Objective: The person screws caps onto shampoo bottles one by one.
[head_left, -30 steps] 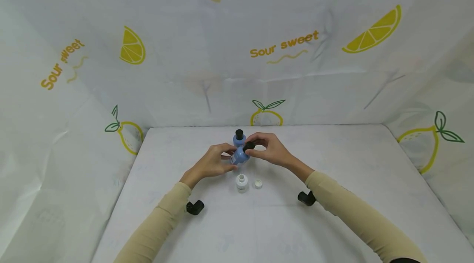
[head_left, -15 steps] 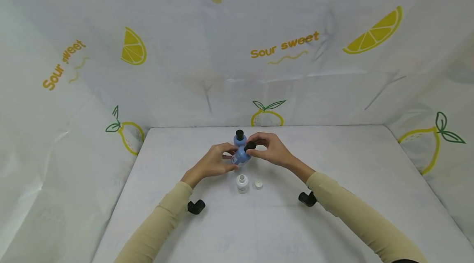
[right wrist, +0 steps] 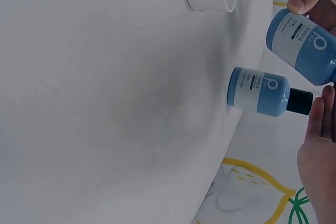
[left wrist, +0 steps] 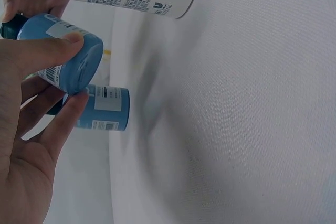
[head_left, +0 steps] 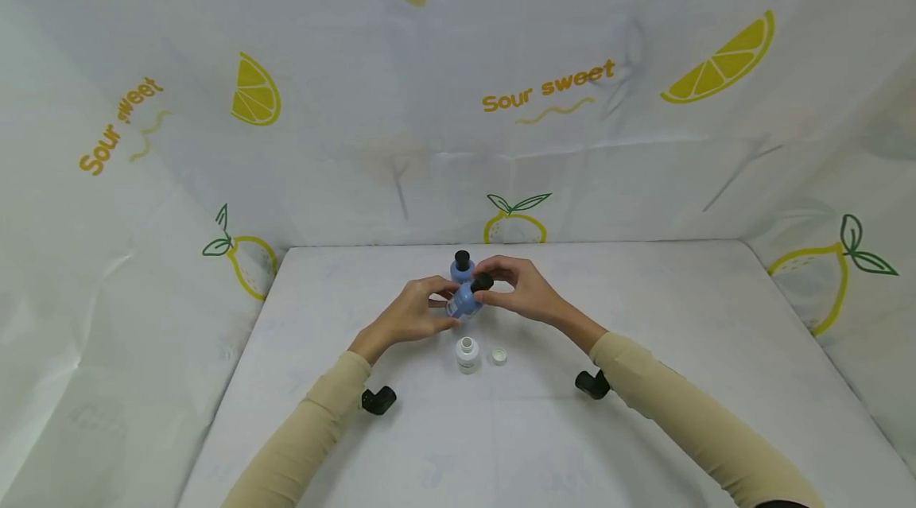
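My left hand [head_left: 413, 312] grips a blue bottle [head_left: 463, 301] by its lower body, tilted and raised off the table. In the left wrist view its thumb lies across the held bottle. At the bottle's upper end, the fingers of my right hand [head_left: 528, 291] pinch the black cap [head_left: 483, 282]. Just behind, a second blue bottle [right wrist: 260, 92] with a black cap stands upright. Nearer me are an uncapped white bottle [head_left: 468, 357] standing upright and, to its right, a white cap [head_left: 498, 356]. Part of the right hand's fingers is hidden in its own wrist view.
All the bottles are over a white-covered table [head_left: 501, 444]. A white curtain [head_left: 458, 95] with lemon prints rises behind the far edge. Black bent fixtures show beside the left sleeve [head_left: 308, 428] and the right sleeve [head_left: 687, 412].
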### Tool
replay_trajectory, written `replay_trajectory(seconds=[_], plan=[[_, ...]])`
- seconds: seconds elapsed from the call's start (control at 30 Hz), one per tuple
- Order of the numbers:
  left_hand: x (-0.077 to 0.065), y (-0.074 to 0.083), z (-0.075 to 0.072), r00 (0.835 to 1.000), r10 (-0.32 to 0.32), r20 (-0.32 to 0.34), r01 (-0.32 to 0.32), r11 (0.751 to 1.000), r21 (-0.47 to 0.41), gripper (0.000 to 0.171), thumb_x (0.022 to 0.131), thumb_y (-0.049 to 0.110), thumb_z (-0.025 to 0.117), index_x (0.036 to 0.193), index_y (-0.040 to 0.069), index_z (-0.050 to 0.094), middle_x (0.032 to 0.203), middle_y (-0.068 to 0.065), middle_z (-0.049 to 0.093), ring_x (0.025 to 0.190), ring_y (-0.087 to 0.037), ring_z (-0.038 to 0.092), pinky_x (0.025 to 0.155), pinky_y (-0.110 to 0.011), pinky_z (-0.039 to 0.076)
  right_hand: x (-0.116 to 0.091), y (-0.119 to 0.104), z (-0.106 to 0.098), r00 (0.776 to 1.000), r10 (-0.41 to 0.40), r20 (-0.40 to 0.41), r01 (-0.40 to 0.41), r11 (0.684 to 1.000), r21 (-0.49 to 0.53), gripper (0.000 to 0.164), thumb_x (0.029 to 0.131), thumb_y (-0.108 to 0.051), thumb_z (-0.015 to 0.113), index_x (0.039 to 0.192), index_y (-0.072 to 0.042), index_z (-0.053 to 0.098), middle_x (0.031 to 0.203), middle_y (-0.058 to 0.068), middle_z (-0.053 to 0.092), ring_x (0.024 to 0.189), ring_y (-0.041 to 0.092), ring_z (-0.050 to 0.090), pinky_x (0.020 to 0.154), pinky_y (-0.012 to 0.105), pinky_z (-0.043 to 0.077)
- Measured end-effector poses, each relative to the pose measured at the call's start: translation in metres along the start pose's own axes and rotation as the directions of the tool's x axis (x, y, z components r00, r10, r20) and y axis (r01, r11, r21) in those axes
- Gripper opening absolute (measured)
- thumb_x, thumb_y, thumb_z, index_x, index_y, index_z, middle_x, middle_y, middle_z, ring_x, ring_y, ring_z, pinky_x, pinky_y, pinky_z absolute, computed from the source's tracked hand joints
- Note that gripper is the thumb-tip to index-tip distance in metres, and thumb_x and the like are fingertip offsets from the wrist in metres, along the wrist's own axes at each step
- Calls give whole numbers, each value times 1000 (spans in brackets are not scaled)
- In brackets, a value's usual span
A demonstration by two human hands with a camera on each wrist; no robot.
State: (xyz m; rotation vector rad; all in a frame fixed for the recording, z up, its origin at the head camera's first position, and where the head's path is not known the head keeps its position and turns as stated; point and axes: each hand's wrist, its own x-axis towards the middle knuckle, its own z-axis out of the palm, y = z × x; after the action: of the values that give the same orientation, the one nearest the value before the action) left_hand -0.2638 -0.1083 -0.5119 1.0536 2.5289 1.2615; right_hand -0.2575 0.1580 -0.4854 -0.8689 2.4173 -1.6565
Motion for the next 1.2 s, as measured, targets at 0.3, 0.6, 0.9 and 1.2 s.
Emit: replay_trajectory(seconds=[0.3, 0.6, 0.9, 1.2], plan=[[-2, -2, -1, 1000, -25, -1, 25, 1000, 11, 55, 87, 5, 90, 136, -4, 69, 131, -17, 75, 119, -32, 75, 100, -29, 68, 2, 4, -8, 995, -64, 74, 56, 994, 99, 49, 93, 14, 68, 141, 6, 64, 143, 34, 65, 138, 30, 66, 119, 14, 51], [-4, -2, -2, 1000, -19, -1, 19, 1000, 8, 55, 86, 5, 90, 137, -3, 69, 131, -16, 75, 118, -32, 75, 100, -29, 68, 4, 4, -11, 995, -21, 92, 12, 995, 100, 42, 94, 11, 70, 135, 2, 71, 138, 24, 73, 127, 11, 70, 115, 18, 56], [-6, -5, -1, 1000, -1, -17, 2, 1000, 8, 56, 86, 4, 90, 137, -5, 68, 132, -19, 74, 117, -33, 76, 99, -30, 69, 4, 3, -8, 998, -18, 62, 12, 995, 95, 38, 94, 5, 79, 131, 4, 72, 131, 26, 73, 116, 7, 72, 109, 18, 60], [-6, -5, 0, 1000, -7, -20, 7, 1000, 8, 55, 86, 3, 89, 136, -5, 68, 132, -19, 74, 118, -33, 75, 100, -31, 68, 3, 0, -3, 997, 71, -5, -71, 997, 20, 32, 93, -4, 84, 123, 0, 73, 122, 19, 76, 111, 23, 72, 108, 38, 65]])
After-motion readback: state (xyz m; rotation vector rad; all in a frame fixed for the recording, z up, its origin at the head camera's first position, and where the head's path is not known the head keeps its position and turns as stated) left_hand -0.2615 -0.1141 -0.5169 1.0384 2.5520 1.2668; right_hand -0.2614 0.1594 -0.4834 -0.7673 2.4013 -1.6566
